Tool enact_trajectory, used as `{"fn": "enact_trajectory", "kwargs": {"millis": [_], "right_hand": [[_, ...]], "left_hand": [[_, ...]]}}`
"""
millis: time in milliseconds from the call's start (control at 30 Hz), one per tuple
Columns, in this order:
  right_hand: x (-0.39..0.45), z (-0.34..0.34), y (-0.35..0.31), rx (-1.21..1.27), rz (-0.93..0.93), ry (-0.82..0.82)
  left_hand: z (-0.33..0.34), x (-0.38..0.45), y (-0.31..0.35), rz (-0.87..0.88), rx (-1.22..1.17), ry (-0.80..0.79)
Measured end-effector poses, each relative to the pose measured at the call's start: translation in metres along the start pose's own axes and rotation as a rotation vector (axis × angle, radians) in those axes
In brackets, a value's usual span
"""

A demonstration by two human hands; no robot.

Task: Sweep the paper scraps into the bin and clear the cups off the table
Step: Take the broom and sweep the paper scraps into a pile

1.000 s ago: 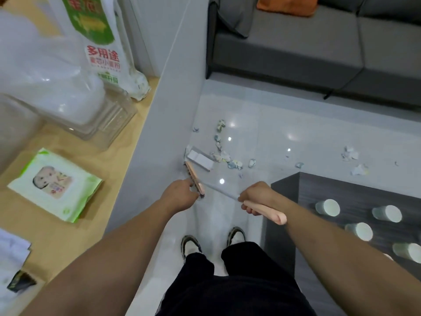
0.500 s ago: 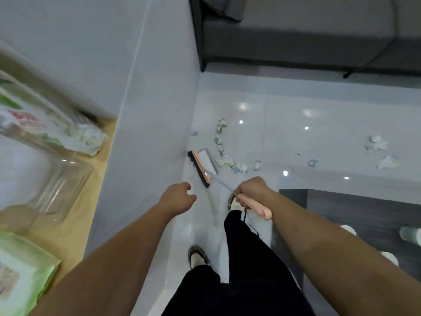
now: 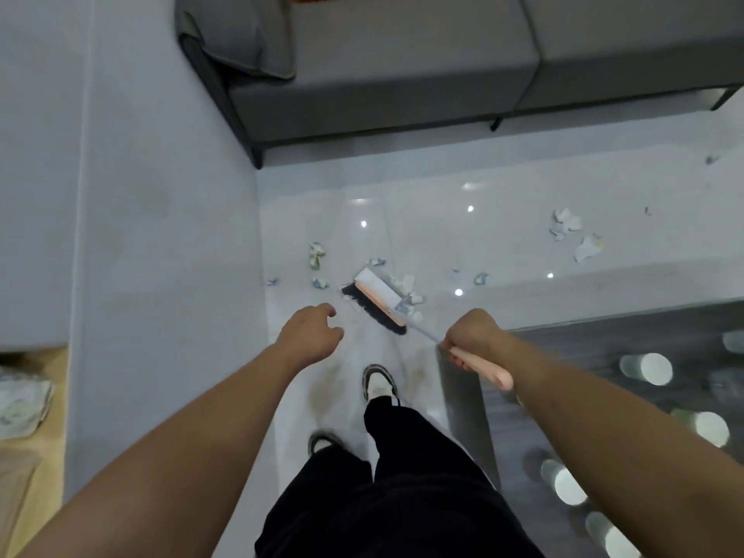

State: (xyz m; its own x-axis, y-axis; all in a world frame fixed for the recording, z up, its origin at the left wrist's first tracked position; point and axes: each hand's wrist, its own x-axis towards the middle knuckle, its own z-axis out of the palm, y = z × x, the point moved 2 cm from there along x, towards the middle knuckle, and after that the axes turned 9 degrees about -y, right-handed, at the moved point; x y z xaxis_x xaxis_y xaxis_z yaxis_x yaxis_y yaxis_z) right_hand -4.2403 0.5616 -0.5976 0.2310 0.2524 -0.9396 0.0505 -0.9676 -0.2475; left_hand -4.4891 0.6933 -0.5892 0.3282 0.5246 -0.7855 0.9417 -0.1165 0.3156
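Note:
My right hand (image 3: 473, 334) grips the pink handle of a broom (image 3: 378, 304). Its dark bristles and pink-and-white head rest on the white tiled floor ahead of my feet. Paper scraps (image 3: 406, 294) lie around the broom head, with more scraps (image 3: 573, 233) farther right. My left hand (image 3: 312, 334) hovers left of the broom head, fingers loosely curled, holding nothing. Several white cups (image 3: 648, 368) stand on the dark table (image 3: 571, 348) at the right. No bin is in view.
A grey sofa (image 3: 402, 66) stands across the back. A grey wall panel (image 3: 161, 235) runs along the left, with a wooden counter (image 3: 24, 469) behind it. My shoes (image 3: 378, 382) are on the floor between wall and table.
My left hand has let go of the broom and now hangs free. I have stepped forward and the broom head has swung right, toward the scraps. The counter has slid out of view.

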Motion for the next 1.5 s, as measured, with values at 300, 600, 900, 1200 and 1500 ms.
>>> {"fn": "enact_trajectory", "kwargs": {"millis": [300,600,900,1200,1500], "right_hand": [[-0.023,0.005,-0.041,0.083,-0.120,0.088],[-0.032,0.079,-0.134,0.347,-0.109,-0.191],[0.020,0.197,-0.197,0.448,-0.019,-0.329],[0.029,0.107,-0.165,0.462,0.036,-0.068],[0.014,0.040,-0.144,0.588,0.050,0.268]], "left_hand": [[-0.037,0.014,0.013,0.031,0.001,0.014],[-0.096,0.022,-0.036,0.029,-0.012,0.010],[-0.145,0.047,-0.116,-0.078,0.048,-0.046],[-0.155,0.087,-0.095,0.009,0.137,-0.136],[-0.165,0.109,-0.026,0.171,0.169,-0.185]]}}
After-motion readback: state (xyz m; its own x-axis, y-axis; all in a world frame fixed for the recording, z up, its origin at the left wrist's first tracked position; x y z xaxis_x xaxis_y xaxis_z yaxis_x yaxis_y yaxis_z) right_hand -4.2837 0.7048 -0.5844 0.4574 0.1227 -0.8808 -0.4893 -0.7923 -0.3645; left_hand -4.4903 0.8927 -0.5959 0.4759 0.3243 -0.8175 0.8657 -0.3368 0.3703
